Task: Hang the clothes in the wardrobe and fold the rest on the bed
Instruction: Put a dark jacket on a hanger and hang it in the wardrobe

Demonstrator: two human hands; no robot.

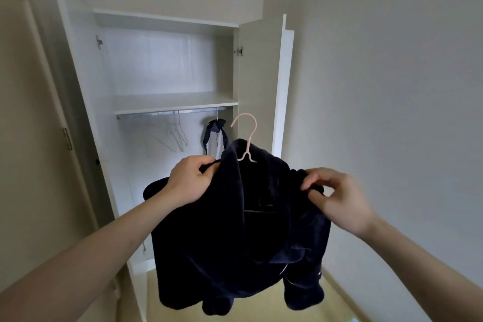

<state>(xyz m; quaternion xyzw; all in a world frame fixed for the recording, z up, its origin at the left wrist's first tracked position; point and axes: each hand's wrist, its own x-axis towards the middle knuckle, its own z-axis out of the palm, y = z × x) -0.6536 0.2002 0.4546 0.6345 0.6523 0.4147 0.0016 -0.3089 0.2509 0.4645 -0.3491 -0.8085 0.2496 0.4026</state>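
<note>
The person stands before the open wardrobe (167,65) with a dark jacket (235,230) held up at chest height, already threaded on a pale hanger (245,138) whose hook rises free at 12 o'clock above the collar. The left hand (192,180) grips the jacket's left shoulder, fingers curled round the cloth; the right hand (337,198) pinches the fabric at the right shoulder, at 3 o'clock from the hanger.

The step in hand looks to be settling the jacket squarely before hanging it. To do it well, both shoulders should sit evenly over the hanger's arms, since the right side looks bunched and could slip off. One hand should then move to the hanger's neck so the hook can be steered.

The rail (172,113) lies at 11 o'clock from the hook, with spare hangers (177,133) and one hung garment (216,136) already on it; the gap between them seems the likeliest place.
</note>
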